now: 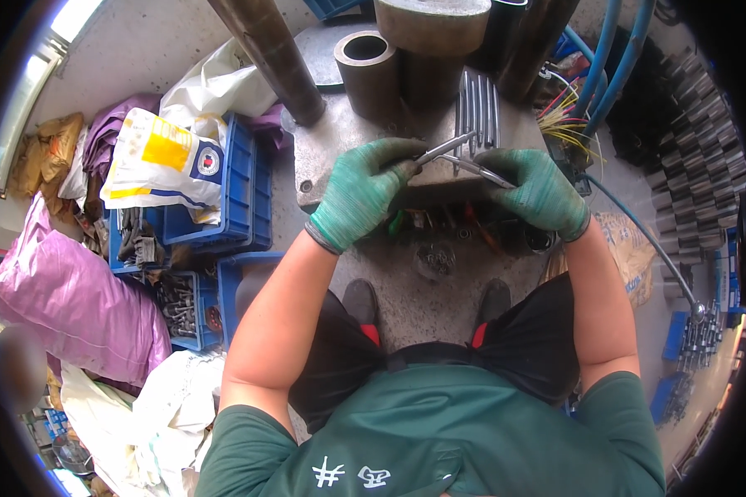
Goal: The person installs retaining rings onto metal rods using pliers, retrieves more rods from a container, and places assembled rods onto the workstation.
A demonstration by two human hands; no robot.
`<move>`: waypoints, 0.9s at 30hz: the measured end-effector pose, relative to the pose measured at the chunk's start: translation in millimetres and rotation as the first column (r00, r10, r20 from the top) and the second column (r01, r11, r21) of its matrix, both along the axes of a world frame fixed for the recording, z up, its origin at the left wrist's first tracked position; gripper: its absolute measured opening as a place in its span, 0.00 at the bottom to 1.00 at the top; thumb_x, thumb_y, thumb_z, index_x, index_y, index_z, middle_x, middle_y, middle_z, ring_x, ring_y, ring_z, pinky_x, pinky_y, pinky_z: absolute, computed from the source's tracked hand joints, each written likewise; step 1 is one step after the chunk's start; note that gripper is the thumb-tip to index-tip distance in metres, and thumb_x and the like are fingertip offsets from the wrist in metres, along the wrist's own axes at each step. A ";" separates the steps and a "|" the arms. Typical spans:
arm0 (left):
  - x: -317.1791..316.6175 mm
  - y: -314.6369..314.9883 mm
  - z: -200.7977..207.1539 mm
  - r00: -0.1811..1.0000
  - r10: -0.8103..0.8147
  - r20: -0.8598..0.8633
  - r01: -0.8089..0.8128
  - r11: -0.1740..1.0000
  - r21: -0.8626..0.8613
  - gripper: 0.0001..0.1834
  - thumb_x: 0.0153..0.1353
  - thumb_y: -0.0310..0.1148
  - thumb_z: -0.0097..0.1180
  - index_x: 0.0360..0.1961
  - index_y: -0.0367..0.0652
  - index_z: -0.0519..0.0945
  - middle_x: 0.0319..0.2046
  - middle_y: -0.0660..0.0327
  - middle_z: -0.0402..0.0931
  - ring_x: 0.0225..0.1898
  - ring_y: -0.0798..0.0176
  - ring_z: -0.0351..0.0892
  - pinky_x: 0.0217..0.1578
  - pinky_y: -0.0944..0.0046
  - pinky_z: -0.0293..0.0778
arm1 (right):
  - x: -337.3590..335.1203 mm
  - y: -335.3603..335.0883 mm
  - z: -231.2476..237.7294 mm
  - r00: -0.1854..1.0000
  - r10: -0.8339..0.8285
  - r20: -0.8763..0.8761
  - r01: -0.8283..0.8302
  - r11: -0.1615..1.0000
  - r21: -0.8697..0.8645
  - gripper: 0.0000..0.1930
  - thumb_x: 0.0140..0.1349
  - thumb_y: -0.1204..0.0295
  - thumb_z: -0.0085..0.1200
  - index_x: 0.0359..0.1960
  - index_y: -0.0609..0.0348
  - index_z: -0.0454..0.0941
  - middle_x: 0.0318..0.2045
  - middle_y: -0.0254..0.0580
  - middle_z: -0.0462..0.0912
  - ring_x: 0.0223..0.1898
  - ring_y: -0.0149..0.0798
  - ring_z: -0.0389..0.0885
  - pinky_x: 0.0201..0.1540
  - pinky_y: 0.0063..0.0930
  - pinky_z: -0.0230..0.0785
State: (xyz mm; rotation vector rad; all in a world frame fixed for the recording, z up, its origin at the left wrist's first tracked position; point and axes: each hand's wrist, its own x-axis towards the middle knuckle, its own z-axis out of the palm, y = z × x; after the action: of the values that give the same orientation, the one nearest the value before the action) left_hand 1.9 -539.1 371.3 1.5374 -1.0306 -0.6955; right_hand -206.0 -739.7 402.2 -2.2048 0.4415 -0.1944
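My left hand, in a green knit glove, is closed on a slim metal rod that slants up to the right. In the matching glove, my right hand grips another metal rod by its right end. The two rods cross or nearly meet between my hands, above the front edge of a heavy steel plate. Just behind them, several similar rods lie side by side on the plate. My fingertips are partly hidden behind the gloves and rods.
A thick steel tube stands on the plate, beside a round press block and a tall column. Blue crates and a purple sack are at left. Stacked metal cylinders and blue hoses are at right.
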 end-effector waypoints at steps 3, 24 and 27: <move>-0.1 0.9 1.5 0.975 -0.047 -0.218 0.052 0.999 0.017 0.18 0.73 0.28 0.56 0.61 0.37 0.83 0.43 0.61 0.85 0.42 0.71 0.81 0.45 0.69 0.79 | 1.0 2.9 5.7 0.999 0.030 -0.027 -0.031 0.999 -0.044 0.23 0.58 0.72 0.64 0.57 0.63 0.85 0.43 0.55 0.90 0.44 0.43 0.91 0.53 0.35 0.79; 2.4 -3.1 -8.1 0.671 -0.153 -0.725 0.200 0.980 -0.022 0.25 0.77 0.44 0.55 0.62 0.35 0.78 0.32 0.60 0.85 0.19 0.73 0.78 0.19 0.74 0.74 | 1.7 6.6 -13.4 0.983 0.176 0.050 -0.180 0.980 0.089 0.26 0.63 0.72 0.63 0.64 0.68 0.77 0.49 0.50 0.88 0.49 0.35 0.86 0.54 0.33 0.78; 8.4 2.5 -2.6 0.648 -0.174 -0.742 0.196 0.979 -0.059 0.27 0.77 0.46 0.54 0.64 0.34 0.77 0.33 0.59 0.85 0.19 0.72 0.78 0.18 0.73 0.73 | 4.5 18.3 0.0 0.968 0.212 -0.133 -0.108 0.833 0.542 0.30 0.65 0.72 0.62 0.69 0.66 0.73 0.48 0.43 0.85 0.49 0.33 0.81 0.54 0.30 0.75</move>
State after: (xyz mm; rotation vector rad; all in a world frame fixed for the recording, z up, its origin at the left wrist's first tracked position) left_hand 10.3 -536.6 368.7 0.9881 -0.5329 -1.3538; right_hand -201.4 -721.4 402.2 -1.6981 0.3557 0.2138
